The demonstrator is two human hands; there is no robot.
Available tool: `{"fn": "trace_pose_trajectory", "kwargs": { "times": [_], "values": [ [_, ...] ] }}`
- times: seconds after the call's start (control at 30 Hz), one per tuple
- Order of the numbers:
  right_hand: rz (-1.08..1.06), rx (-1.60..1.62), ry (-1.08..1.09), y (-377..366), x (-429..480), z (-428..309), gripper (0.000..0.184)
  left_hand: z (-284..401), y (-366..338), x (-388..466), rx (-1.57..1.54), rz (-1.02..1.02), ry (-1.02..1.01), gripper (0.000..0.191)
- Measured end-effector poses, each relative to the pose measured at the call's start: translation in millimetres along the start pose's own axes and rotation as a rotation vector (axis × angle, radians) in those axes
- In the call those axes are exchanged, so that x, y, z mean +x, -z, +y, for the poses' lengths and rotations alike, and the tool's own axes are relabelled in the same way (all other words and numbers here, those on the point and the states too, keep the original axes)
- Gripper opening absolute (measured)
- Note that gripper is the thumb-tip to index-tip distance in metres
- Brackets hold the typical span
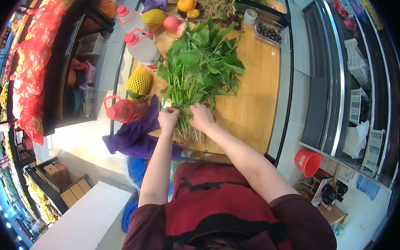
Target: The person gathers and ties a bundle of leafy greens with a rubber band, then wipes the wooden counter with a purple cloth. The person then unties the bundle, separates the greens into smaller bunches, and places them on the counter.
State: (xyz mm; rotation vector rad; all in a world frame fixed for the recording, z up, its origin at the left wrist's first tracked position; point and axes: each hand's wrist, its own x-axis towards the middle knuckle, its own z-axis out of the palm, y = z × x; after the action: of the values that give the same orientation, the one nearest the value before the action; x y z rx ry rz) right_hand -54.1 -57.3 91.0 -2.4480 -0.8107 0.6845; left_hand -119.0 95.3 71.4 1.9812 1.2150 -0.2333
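Observation:
A large bunch of leafy green vegetables [200, 59] lies on the wooden table, leaves away from me and pale roots towards me. My left hand [168, 118] is at the left side of the stems, its thumb and fingers pinched together; what they pinch is too small to tell. On the right side of the stems, my right hand [201, 116] has its fingers curled against them. A thin band or tie seems to run across the stems between both hands. A purple cloth [135, 138] lies under and beside my left forearm.
Along the table's left side stand a red-filled bottle [128, 111], two clear bottles [144, 51] and a net-wrapped fruit [138, 81]. Boxed grapes [268, 33], a tape roll [250, 16] and rooted greens [221, 2] are at the far end. A red bucket [307, 162] stands right.

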Motion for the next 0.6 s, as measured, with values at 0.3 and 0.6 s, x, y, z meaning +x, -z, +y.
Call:
{"fn": "trace_pose_trajectory", "kwargs": {
  "times": [0.3, 0.6],
  "values": [
    [-0.13, 0.232, -0.148, -16, 8, -5, 0.028, -4, 0, 10, 0.057, -0.092, 0.141, 0.032],
    [-0.101, 0.673, -0.278, -12, -6, 11, 0.025, -7, -9, 18, -0.287, -0.251, 0.368, 0.028]
  ]
}}
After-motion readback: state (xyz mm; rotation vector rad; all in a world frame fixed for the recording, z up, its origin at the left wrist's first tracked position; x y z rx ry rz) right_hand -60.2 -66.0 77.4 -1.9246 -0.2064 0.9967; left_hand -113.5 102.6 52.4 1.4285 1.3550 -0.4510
